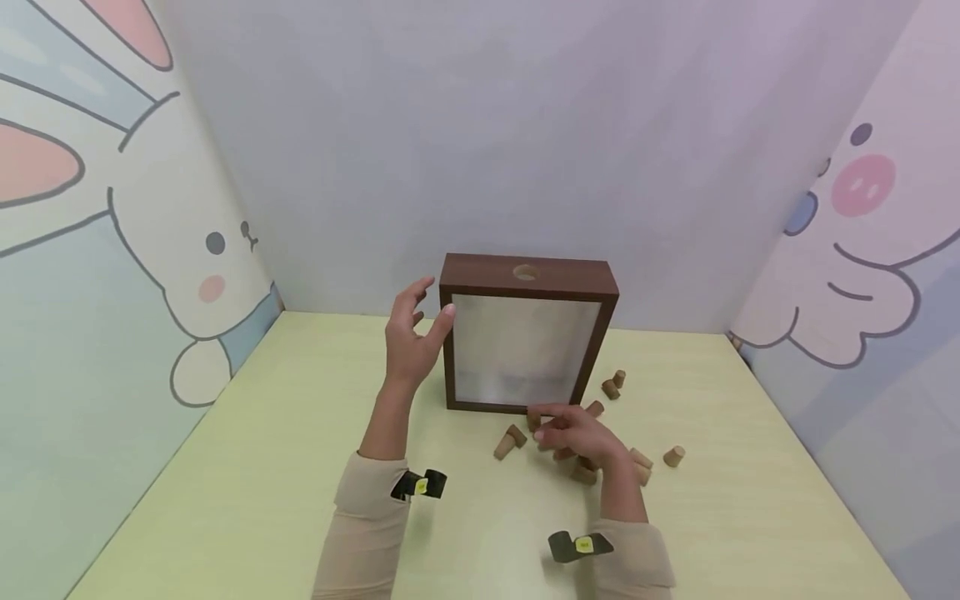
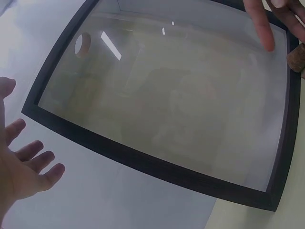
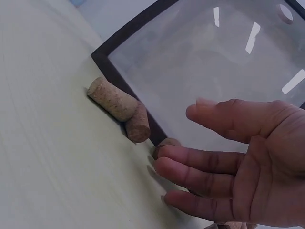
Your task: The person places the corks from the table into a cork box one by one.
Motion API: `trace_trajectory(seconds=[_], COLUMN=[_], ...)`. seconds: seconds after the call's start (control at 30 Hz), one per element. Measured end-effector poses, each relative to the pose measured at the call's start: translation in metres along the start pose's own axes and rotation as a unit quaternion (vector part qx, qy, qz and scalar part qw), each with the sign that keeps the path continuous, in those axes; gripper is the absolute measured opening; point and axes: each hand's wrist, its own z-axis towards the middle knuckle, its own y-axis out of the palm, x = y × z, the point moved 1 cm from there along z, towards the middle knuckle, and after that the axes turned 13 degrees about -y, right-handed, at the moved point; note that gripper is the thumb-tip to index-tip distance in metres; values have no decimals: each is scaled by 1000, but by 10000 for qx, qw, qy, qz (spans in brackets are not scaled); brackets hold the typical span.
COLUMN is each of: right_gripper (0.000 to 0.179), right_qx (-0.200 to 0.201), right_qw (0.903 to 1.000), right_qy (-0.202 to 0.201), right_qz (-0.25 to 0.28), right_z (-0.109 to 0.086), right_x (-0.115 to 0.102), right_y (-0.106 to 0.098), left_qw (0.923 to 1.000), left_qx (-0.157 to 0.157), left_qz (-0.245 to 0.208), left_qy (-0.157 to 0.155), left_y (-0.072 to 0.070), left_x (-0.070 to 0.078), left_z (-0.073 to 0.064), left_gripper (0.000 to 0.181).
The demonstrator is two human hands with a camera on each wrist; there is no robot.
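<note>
A dark brown wooden box frame (image 1: 528,275) with a clear front panel (image 1: 525,350) stands upright, a round hole in its top. My left hand (image 1: 412,342) is raised beside its left edge, fingers spread and holding nothing; a gap separates hand and frame in the left wrist view. Low in front of the box, my right hand (image 1: 581,433) reaches over loose corks, thumb apart from the fingers. One cork (image 1: 533,418) stands at its fingertips by the bottom edge, partly hidden behind them in the right wrist view. Behind the panel no corks show.
Two corks (image 1: 510,442) lie together left of the right hand. Several more lie under and around that hand, with a single cork (image 1: 674,456) farther right and a pair (image 1: 613,385) beside the box's lower right. Cartoon-printed walls enclose the pale yellow table (image 1: 247,492).
</note>
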Motion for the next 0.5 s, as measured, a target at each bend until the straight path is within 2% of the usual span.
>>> trace_trajectory(seconds=[0.27,0.5], right_gripper=[46,42], right_qx=[-295,-436], right_qw=[9981,9871], right_qy=[-192,-471], right_qz=[-502,-1465], right_z=[13,22], right_x=[2,5], right_y=[13,21], left_qw=[9988,9976], left_qx=[-180,-321], left_qz=[-216,-275], left_qy=[-402,-551], left_y=[9,12], left_x=[5,40], left_z=[15,12], left_gripper=[53,53])
